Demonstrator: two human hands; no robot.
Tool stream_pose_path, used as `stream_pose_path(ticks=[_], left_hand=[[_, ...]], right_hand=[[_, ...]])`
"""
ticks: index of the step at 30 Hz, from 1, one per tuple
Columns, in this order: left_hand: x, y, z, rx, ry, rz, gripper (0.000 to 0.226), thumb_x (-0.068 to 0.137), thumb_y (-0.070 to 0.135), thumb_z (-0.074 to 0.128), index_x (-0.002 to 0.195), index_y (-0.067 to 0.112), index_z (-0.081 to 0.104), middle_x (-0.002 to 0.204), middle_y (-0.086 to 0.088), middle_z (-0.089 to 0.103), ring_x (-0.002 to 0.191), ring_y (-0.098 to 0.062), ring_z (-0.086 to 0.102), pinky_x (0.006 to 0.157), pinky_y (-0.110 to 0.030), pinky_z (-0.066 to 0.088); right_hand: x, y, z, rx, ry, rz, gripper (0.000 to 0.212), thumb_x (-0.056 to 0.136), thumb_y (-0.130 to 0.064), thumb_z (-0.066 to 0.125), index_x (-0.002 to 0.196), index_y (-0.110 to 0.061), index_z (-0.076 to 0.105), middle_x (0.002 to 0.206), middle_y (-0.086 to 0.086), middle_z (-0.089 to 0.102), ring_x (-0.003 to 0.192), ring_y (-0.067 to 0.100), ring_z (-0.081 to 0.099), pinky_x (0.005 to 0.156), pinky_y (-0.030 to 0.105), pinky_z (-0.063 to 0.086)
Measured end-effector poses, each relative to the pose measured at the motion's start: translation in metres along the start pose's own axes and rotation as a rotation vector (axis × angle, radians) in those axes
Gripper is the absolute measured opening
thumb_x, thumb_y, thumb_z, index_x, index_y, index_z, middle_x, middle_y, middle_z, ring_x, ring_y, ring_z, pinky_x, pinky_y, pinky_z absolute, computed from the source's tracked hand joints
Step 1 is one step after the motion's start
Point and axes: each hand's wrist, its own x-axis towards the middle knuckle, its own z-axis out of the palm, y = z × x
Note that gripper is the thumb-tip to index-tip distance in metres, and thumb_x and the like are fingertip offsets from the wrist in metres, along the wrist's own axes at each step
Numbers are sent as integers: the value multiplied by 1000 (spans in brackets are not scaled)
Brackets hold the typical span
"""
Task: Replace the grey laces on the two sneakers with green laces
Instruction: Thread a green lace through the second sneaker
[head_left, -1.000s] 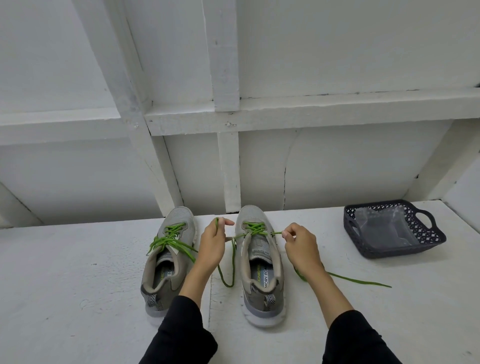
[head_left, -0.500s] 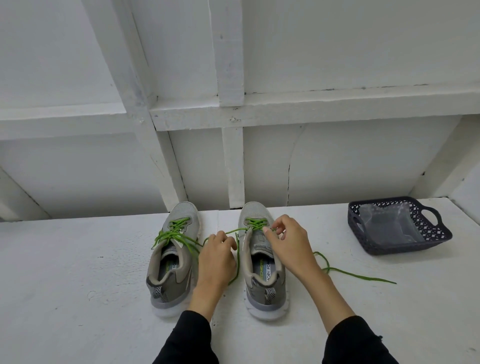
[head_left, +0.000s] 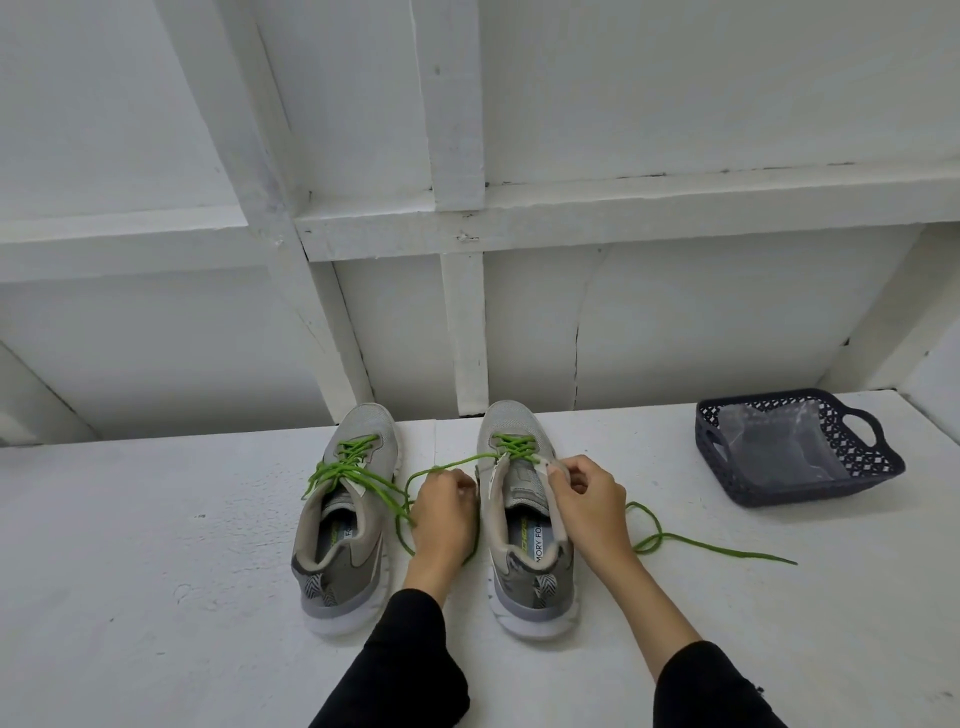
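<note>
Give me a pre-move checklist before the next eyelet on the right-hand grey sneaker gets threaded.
1. Left grey mesh sneaker laced green: ok.
2. Right grey mesh sneaker laced green at the toe only: not ok.
3. Left hand holds a green lace end: ok.
4. Right hand pinches at the eyelet edge: ok; its lace tip: cannot tell.
5. Loose green tail looped on the white tabletop: not ok.

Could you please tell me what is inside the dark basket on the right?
The dark basket holds a crumpled clear plastic bag. Whether anything lies in or under the bag cannot be told.
</note>
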Motion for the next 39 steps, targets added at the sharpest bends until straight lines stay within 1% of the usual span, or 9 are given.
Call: stream_pose_path(ticks=[6,9,12,17,21,26,31,34,39], left_hand=[[-6,0,-4,-30,-136,3,28,94,29,50,118,25,63,123,-3,56,113,-25,54,91,-37,43],[-4,-2,-8,55,-337,38,46,88,37,56,133,28,49,135,-2,43,126,-25,42,101,-38,33],[-2,-7,-9,47,-366,46,57,82,42,64,134,30,47,136,0,44,128,-23,42,104,-38,33],[-6,0,0,90,-164,43,53,83,55,63,126,25,56,123,5,52,112,-19,55,94,-35,44],[-4,10,5,9,-61,51,23,90,37,59,106,21,67,113,1,59,108,-21,55,85,-36,46],[-6,16,3,110,-207,157,17,97,18,46,103,10,60,110,-5,57,100,-23,53,78,-35,45],[-12,34,-27,-347,-108,62,13,98,6,43,98,14,53,90,1,63,82,-14,59,67,-20,46],[-13,60,-46,-460,-58,126,16,97,7,50,102,14,64,86,7,64,69,-1,54,60,-9,40],[-18,83,-41,-399,-82,187,8,91,20,65,93,16,72,84,9,67,64,2,52,57,-3,37]], right_hand=[[-3,0,5,-25,24,-26,14,92,-20,58,81,-13,62,71,2,63,65,11,56,53,10,42],[-1,3,1,-83,41,-55,17,93,-17,56,78,-11,61,67,4,61,62,14,52,53,10,38],[3,3,-7,-153,57,-114,20,93,-13,54,76,-6,62,66,6,60,63,19,52,55,15,36],[14,2,-23,-248,47,-164,21,94,-13,52,77,-4,62,68,10,61,65,25,50,55,19,33],[15,4,-27,-250,24,-170,19,94,-14,53,82,-4,65,73,10,64,71,26,54,56,23,31],[12,5,-28,-173,34,-116,20,96,-17,53,85,-8,67,75,6,65,69,13,52,59,9,36],[13,4,-26,-66,31,-38,20,96,-18,53,91,-6,69,84,6,68,82,18,57,60,14,36],[12,3,-23,-4,54,-7,19,96,-19,55,99,-10,71,88,-1,67,89,15,59,71,19,41],[12,3,-19,106,64,38,14,93,-21,59,91,-13,71,85,-3,69,85,14,62,68,16,44]])
